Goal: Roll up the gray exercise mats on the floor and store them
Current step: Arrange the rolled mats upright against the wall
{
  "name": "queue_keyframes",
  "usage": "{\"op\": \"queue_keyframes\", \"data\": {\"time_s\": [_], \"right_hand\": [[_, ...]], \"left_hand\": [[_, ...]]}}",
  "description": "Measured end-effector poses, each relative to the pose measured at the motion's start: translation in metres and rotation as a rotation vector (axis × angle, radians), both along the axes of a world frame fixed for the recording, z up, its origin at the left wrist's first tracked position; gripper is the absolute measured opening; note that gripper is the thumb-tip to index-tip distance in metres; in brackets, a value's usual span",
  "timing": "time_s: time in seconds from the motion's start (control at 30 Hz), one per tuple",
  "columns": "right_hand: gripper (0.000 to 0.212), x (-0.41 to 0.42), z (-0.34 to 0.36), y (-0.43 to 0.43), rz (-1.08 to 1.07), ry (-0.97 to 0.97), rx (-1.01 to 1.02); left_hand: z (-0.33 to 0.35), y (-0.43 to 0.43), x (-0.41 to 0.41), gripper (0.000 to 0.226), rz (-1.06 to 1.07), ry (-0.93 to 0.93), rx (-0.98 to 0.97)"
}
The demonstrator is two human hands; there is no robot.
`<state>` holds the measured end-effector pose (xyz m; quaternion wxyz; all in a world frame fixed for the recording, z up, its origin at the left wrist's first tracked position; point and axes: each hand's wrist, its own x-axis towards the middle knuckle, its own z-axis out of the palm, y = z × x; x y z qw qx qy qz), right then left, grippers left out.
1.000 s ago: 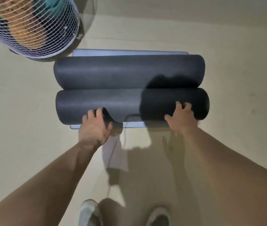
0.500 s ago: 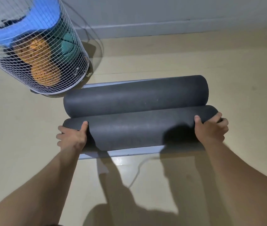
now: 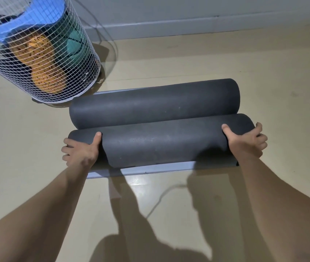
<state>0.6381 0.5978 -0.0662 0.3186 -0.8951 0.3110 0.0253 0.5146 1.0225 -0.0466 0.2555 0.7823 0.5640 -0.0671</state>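
hands slid out to ends of near mat [image 3: 159, 146] vs 1s ago. l hand [image 3: 81, 153] + r hand [image 3: 245, 141] both clamp it, thumbs on top. lies on pale sheet [image 3: 150, 170], touching far mat [image 3: 154, 104].

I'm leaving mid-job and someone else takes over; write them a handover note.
Left hand grips the left end of the near roll; right hand grips its right end.
The near roll lies against the far roll, both on a flat pale sheet on the floor.
Done: two mats rolled.
Left: store both rolls; the sheet lies flat.
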Motion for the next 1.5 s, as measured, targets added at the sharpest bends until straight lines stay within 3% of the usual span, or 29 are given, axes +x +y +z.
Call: {"op": "queue_keyframes", "data": {"time_s": [0.1, 0.2, 0.53, 0.63, 0.67, 0.73, 0.8, 0.87, 0.97, 1.17, 1.37, 1.43, 1.5], "right_hand": [[0.120, 0.006, 0.008, -0.004, -0.047, 0.075, -0.006], [0.111, 0.008, 0.014, -0.001, -0.084, 0.094, 0.002], [0.101, -0.003, 0.010, 0.001, -0.006, 0.142, -0.030], [0.067, -0.011, 0.011, 0.021, 0.273, -0.090, -0.388], [0.065, -0.011, 0.015, 0.033, 0.445, -0.144, -0.479], [0.083, -0.014, 0.027, 0.063, 0.827, -0.057, -0.497], [0.113, -0.016, 0.039, 0.094, 1.113, 0.143, -0.447], [0.138, -0.015, 0.044, 0.114, 1.278, 0.202, -0.522], [0.148, -0.013, 0.043, 0.121, 1.332, 0.207, -0.591], [0.145, -0.022, 0.042, 0.122, 1.379, 0.182, -0.757], [0.126, -0.068, 0.051, 0.141, 1.369, 0.323, -0.710], [0.116, -0.092, 0.049, 0.145, 1.379, 0.265, -0.679], [0.108, -0.108, 0.049, 0.147, 1.373, 0.237, -0.618]], "left_hand": [[0.002, -0.005, 0.002, 0.124, -0.002, -0.023, 0.002], [0.003, -0.020, 0.004, 0.135, 0.085, -0.055, 0.129], [-0.004, -0.006, -0.007, 0.136, -0.050, 0.021, 0.125], [-0.002, -0.018, -0.008, 0.106, -0.279, -0.048, 0.349], [-0.002, -0.024, -0.009, 0.091, -0.411, -0.058, 0.413], [0.002, -0.037, -0.008, 0.080, -0.617, 0.010, 0.355], [0.005, -0.044, -0.007, 0.101, -0.718, 0.133, 0.237], [0.006, -0.043, -0.009, 0.124, -0.786, 0.201, 0.201], [0.008, -0.040, -0.018, 0.144, -0.896, 0.261, 0.232], [0.008, -0.047, -0.027, 0.144, -0.888, 0.253, 0.304], [0.016, -0.014, -0.039, 0.148, -0.987, 0.300, 0.266], [0.018, -0.006, -0.059, 0.149, -0.873, 0.264, 0.242], [0.016, -0.011, -0.082, 0.144, -0.543, 0.202, 0.136]]}}
